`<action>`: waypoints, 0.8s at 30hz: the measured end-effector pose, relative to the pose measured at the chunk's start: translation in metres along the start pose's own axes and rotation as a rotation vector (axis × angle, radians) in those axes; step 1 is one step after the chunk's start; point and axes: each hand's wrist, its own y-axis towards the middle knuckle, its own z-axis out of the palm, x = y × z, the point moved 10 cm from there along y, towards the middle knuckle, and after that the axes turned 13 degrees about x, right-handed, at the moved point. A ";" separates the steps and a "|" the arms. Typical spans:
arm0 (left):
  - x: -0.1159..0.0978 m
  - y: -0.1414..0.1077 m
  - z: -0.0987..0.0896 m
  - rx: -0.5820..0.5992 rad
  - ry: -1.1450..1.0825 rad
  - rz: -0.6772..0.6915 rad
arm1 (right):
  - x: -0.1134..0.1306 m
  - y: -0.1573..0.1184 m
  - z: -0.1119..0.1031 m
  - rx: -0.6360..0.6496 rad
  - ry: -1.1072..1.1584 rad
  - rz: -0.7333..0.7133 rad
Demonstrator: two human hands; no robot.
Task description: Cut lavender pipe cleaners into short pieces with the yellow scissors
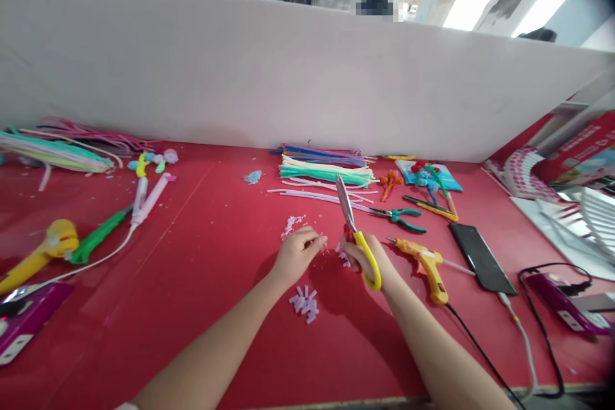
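Note:
Scissors (pixel 369 257) with yellow and red handles are gripped in my right hand (pixel 358 252), their closed-looking blades pointing up and away. My left hand (pixel 298 255) hovers just to the left, thumb and fingers pinched together; whatever may be between them is too small to make out. Below it lies a small pile of short lilac pipe cleaner pieces (pixel 304 305). Fine lilac scraps (pixel 292 226) are scattered behind the left hand, and a few more cut bits (pixel 343 259) show beside the right fingers. Long lilac pipe cleaners (pixel 317 195) lie farther back.
Bundled pipe cleaners (pixel 327 171) lie near the white partition (pixel 269 77). Pliers (pixel 401 218), a yellow glue gun (pixel 425 264) and a phone (pixel 482 259) with cables are to the right. Another glue gun (pixel 43 253) and a green-handled tool (pixel 100 236) lie left on the red table (pixel 192 307).

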 end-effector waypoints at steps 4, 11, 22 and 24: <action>0.008 0.000 0.017 0.089 -0.047 -0.042 | -0.006 0.003 0.003 -0.006 -0.031 0.008; 0.018 0.000 0.025 0.102 -0.069 -0.120 | -0.009 0.006 0.005 -0.099 -0.211 0.003; 0.045 -0.007 0.000 -0.151 -0.544 -0.266 | 0.012 -0.004 -0.023 -0.145 -0.594 0.122; 0.052 -0.010 -0.003 -0.222 -0.669 -0.287 | 0.014 -0.005 -0.023 -0.158 -0.677 0.124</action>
